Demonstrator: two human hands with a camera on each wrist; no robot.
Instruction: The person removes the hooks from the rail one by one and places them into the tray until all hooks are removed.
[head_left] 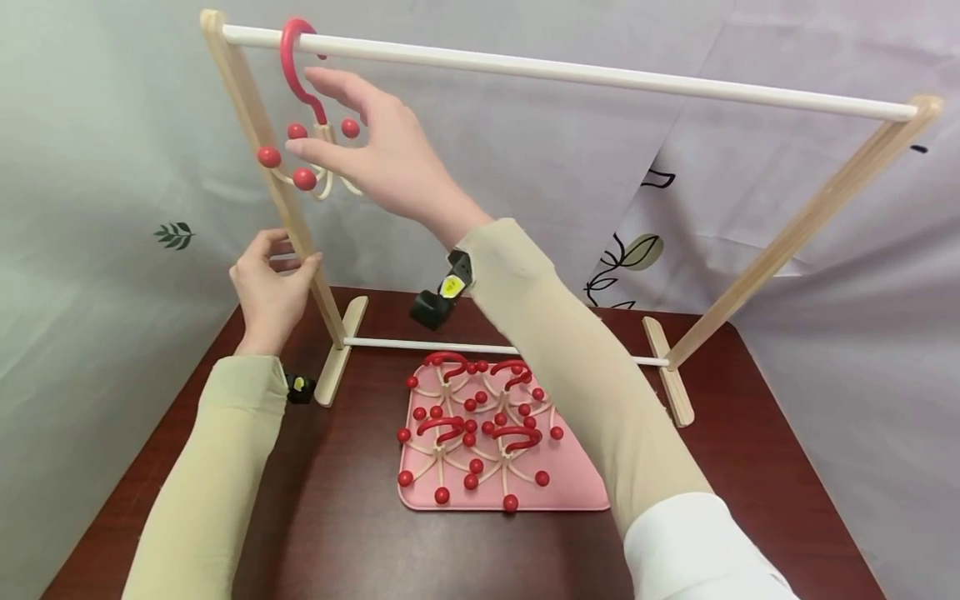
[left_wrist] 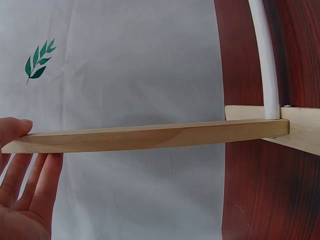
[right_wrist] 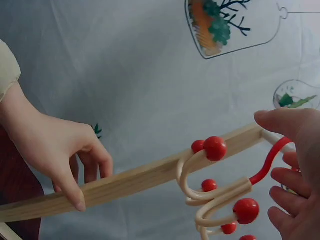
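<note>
A hook rack with a red hook and cream prongs tipped with red balls hangs from the white rail, near its left end. Beside it is my right hand, thumb and fingers spread; in the right wrist view a gap shows between the thumb and the red hook. Lower down, my left hand holds the left wooden post, its thumb on one side and fingers on the other. The far parts of some right fingers are hidden behind the hook rack in the head view.
Several similar hook racks lie on a pink tray on the dark red table. A white lower bar joins the stand's feet. The right post slants upward. Patterned cloth hangs behind.
</note>
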